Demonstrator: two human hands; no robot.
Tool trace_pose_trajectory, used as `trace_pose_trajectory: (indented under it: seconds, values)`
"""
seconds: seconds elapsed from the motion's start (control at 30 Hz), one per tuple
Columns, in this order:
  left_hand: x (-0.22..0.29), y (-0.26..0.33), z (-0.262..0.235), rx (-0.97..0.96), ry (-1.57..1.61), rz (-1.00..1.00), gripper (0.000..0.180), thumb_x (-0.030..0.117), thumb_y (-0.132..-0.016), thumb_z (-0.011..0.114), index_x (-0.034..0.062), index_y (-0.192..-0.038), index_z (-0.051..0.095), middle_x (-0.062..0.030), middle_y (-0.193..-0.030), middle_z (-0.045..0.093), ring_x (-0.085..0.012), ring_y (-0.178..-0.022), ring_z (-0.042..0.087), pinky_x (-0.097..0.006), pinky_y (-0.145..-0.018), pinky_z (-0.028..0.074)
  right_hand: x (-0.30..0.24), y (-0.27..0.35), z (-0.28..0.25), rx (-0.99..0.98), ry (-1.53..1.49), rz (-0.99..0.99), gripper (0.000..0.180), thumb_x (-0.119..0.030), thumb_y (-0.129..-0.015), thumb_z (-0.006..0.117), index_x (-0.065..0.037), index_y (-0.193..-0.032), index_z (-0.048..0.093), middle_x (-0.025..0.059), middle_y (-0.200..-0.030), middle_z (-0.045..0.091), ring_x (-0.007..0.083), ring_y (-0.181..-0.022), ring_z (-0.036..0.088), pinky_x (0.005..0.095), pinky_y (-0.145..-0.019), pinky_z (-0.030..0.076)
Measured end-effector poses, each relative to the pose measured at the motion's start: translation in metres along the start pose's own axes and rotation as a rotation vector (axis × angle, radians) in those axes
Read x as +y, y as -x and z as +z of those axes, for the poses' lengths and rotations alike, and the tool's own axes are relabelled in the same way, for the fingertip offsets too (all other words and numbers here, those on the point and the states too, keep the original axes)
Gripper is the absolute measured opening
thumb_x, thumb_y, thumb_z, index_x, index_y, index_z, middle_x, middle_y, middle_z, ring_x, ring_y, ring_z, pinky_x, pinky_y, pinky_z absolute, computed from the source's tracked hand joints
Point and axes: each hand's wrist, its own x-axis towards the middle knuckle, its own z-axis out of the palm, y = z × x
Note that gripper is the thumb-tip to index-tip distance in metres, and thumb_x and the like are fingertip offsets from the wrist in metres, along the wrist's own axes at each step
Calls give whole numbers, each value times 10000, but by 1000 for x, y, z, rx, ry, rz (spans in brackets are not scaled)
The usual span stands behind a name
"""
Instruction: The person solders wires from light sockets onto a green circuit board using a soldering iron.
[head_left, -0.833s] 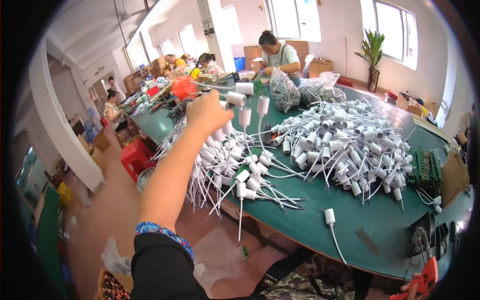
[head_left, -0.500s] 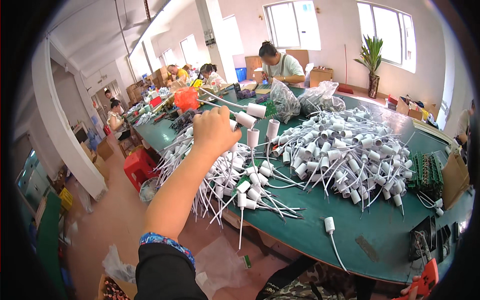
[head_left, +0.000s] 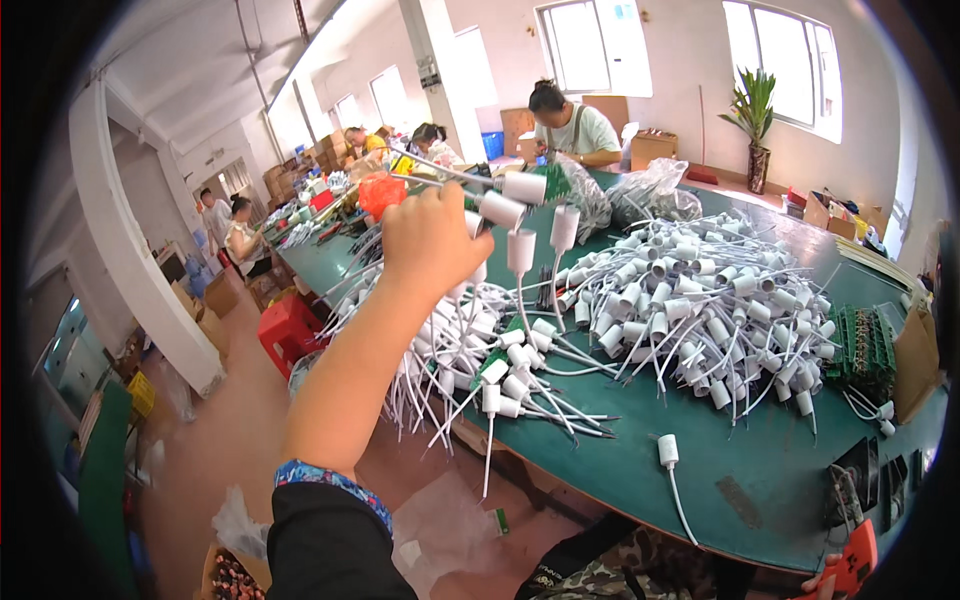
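At the lower right rim, a red tool (head_left: 857, 560) is gripped by the right hand (head_left: 824, 582), of which only a part is shown. At the lower edge, camouflage-patterned cloth (head_left: 615, 568) can be seen, and to its left a black sleeve (head_left: 325, 550) with a flowered cuff is worn on the left arm. Near the edge of the green table (head_left: 600, 458), a single corded cylinder (head_left: 668, 450) is laid, well apart from the others; black pieces (head_left: 858, 468) are set toward the right.

Above the near left part of the table, a cluster of white cylinders (head_left: 502, 209) with pale cords is clasped by the left hand (head_left: 430, 245); the exact hold of the fingers is hidden by the back of the hand. Below the cluster, a smaller heap (head_left: 512, 383) is spread, and some of its cords are hung over the table's edge. To the right, a large heap (head_left: 700, 305) is piled, with green circuit boards (head_left: 865, 345) stacked just beside it.

Behind the large heap, clear plastic bags (head_left: 655, 195) are placed. Across the table, a seat is taken by a co-worker (head_left: 592, 135) whose head is bowed. Farther back, a potted plant (head_left: 752, 105) is stood near the wall, below windows (head_left: 590, 48).
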Motion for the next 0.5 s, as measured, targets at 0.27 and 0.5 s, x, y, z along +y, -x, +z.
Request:
trace_pose_trajectory:
  seconds: [0.27,0.5]
  values:
    - [-41,-3,68,-666,9,-388,686,577,-774,682,26,-1180,626,-191,-1124,721,-340,-1045,706,-470,-882,553,10,-1,-9,21,3,-52,456,-87,-970,613,27,-1389,476,186,-1186,642,209,-751,630,303,-566,569]
    - [-26,69,125,-713,-140,-246,680,640,-833,647,57,-1184,668,-169,-1186,673,-309,-1091,672,-485,-913,529,5,-4,-5,9,-16,29,428,-96,-970,614,34,-1363,504,185,-1195,642,221,-784,638,339,-700,582]
